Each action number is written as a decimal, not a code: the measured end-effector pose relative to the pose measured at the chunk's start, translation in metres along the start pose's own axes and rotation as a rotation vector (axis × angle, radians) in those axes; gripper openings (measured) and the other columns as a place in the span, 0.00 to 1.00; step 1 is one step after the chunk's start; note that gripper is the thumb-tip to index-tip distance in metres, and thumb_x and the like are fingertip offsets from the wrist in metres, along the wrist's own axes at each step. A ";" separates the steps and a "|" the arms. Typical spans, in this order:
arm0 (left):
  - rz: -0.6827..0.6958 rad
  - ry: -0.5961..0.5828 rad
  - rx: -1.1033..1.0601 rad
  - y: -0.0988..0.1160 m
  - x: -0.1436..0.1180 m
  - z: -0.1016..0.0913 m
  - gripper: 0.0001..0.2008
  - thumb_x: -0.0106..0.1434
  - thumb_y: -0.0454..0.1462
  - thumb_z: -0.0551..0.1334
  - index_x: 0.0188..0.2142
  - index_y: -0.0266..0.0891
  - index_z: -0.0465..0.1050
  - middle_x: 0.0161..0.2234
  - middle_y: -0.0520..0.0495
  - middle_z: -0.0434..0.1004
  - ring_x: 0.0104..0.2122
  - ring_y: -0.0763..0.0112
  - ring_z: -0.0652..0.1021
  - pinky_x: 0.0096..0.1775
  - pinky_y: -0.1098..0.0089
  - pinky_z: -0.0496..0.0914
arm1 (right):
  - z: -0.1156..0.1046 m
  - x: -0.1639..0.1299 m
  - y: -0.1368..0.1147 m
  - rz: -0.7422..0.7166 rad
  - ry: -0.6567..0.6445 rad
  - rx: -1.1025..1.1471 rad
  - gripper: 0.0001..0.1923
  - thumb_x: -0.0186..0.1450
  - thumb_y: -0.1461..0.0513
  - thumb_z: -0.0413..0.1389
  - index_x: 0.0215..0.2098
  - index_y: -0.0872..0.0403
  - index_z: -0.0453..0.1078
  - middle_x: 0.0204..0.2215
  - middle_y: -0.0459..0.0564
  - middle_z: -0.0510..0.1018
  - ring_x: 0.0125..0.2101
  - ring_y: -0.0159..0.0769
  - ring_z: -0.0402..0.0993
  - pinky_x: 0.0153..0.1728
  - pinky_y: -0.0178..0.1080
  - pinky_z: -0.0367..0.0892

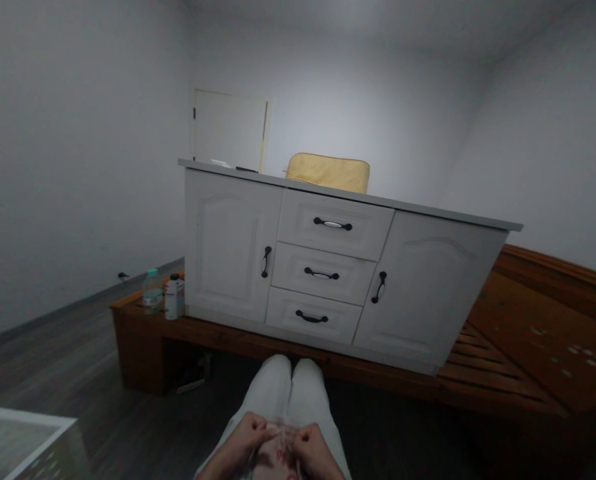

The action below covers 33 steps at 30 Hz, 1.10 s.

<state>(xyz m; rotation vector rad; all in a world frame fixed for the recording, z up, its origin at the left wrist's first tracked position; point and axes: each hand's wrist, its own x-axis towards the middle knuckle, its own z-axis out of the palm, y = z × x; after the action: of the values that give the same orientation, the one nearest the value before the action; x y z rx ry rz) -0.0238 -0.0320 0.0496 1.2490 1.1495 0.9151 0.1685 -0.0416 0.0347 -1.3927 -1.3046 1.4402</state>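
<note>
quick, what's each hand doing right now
Left hand: closed, fingers pinching the pale patterned cloth on the lap.
Right hand: closed, gripping the same cloth.

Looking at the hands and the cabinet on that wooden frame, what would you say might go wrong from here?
1. Both the left hand and the right hand are clenched on a small pinkish item at the frame's bottom edge; it is barely in view, so a slip might go unnoticed.
2. The water bottle and small white bottle stand near the wooden frame corner and could be knocked off.
</note>
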 end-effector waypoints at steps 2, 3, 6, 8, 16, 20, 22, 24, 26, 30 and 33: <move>-0.006 0.009 0.000 -0.002 0.002 0.001 0.33 0.36 0.60 0.69 0.15 0.44 0.49 0.17 0.61 0.46 0.23 0.78 0.51 0.27 0.69 0.47 | 0.000 -0.002 -0.002 0.020 0.018 0.022 0.35 0.37 0.33 0.61 0.21 0.51 0.58 0.16 0.40 0.64 0.20 0.28 0.61 0.25 0.35 0.56; -0.011 0.009 0.002 -0.004 0.003 0.002 0.32 0.35 0.59 0.70 0.14 0.44 0.49 0.17 0.61 0.46 0.23 0.78 0.51 0.27 0.69 0.46 | 0.000 -0.003 -0.004 0.028 0.022 0.030 0.36 0.36 0.32 0.60 0.22 0.51 0.58 0.16 0.40 0.64 0.20 0.29 0.61 0.25 0.36 0.56; -0.028 0.015 0.004 -0.007 0.004 0.005 0.31 0.38 0.57 0.68 0.13 0.45 0.48 0.15 0.61 0.46 0.21 0.79 0.50 0.26 0.68 0.45 | -0.003 -0.006 -0.009 0.016 0.021 0.036 0.36 0.34 0.32 0.62 0.20 0.52 0.60 0.17 0.40 0.63 0.21 0.28 0.59 0.26 0.36 0.55; -0.029 0.023 0.006 -0.006 0.003 0.004 0.30 0.39 0.57 0.68 0.13 0.45 0.48 0.15 0.61 0.45 0.20 0.79 0.50 0.26 0.68 0.45 | -0.003 -0.008 -0.010 -0.001 0.026 0.036 0.35 0.33 0.34 0.64 0.18 0.53 0.60 0.17 0.40 0.62 0.23 0.27 0.57 0.26 0.35 0.55; 0.005 -0.047 0.061 0.007 -0.002 0.000 0.32 0.38 0.62 0.66 0.15 0.45 0.49 0.16 0.62 0.46 0.22 0.79 0.51 0.26 0.68 0.45 | 0.000 -0.004 -0.001 -0.003 0.065 0.038 0.32 0.37 0.38 0.66 0.18 0.52 0.59 0.17 0.40 0.62 0.23 0.29 0.59 0.27 0.36 0.55; 0.008 -0.028 0.053 0.005 -0.002 0.003 0.30 0.41 0.57 0.67 0.14 0.45 0.47 0.16 0.62 0.44 0.21 0.79 0.49 0.27 0.67 0.42 | -0.006 -0.002 0.002 0.000 0.065 0.034 0.33 0.35 0.37 0.66 0.21 0.52 0.61 0.18 0.40 0.63 0.22 0.27 0.57 0.26 0.35 0.54; 0.008 -0.024 0.048 0.003 -0.001 0.003 0.29 0.43 0.55 0.66 0.14 0.45 0.46 0.16 0.61 0.43 0.21 0.79 0.48 0.27 0.67 0.42 | -0.006 -0.001 0.005 0.000 0.060 0.033 0.34 0.35 0.36 0.65 0.22 0.53 0.61 0.18 0.39 0.63 0.22 0.26 0.57 0.26 0.35 0.54; 0.017 -0.045 0.049 0.001 -0.001 0.001 0.29 0.43 0.56 0.66 0.14 0.45 0.46 0.17 0.61 0.44 0.21 0.79 0.48 0.27 0.67 0.42 | -0.004 0.001 0.008 -0.004 0.069 0.034 0.35 0.36 0.35 0.64 0.23 0.52 0.61 0.19 0.39 0.64 0.22 0.26 0.57 0.26 0.35 0.54; 0.028 -0.066 0.051 0.001 0.000 0.000 0.30 0.42 0.57 0.67 0.14 0.44 0.48 0.17 0.61 0.46 0.22 0.79 0.49 0.27 0.67 0.43 | -0.001 0.003 0.010 -0.004 0.091 0.038 0.35 0.37 0.35 0.63 0.23 0.51 0.59 0.19 0.40 0.63 0.22 0.27 0.58 0.25 0.35 0.54; 0.023 -0.054 0.041 0.003 -0.003 -0.001 0.31 0.42 0.60 0.66 0.16 0.44 0.50 0.18 0.61 0.46 0.22 0.78 0.50 0.26 0.69 0.45 | 0.003 0.003 0.010 -0.033 0.114 0.038 0.31 0.41 0.37 0.63 0.18 0.51 0.57 0.16 0.40 0.62 0.20 0.28 0.58 0.24 0.35 0.53; 0.024 -0.048 -0.031 0.004 -0.005 0.002 0.28 0.43 0.57 0.68 0.16 0.44 0.51 0.18 0.60 0.48 0.22 0.78 0.52 0.26 0.70 0.47 | 0.003 0.001 0.008 -0.065 0.133 0.032 0.27 0.43 0.40 0.62 0.19 0.52 0.60 0.18 0.41 0.62 0.21 0.29 0.58 0.24 0.35 0.54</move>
<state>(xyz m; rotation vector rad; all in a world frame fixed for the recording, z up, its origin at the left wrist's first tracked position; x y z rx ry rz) -0.0227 -0.0368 0.0544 1.2559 1.0809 0.9121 0.1665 -0.0424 0.0264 -1.3880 -1.2262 1.2976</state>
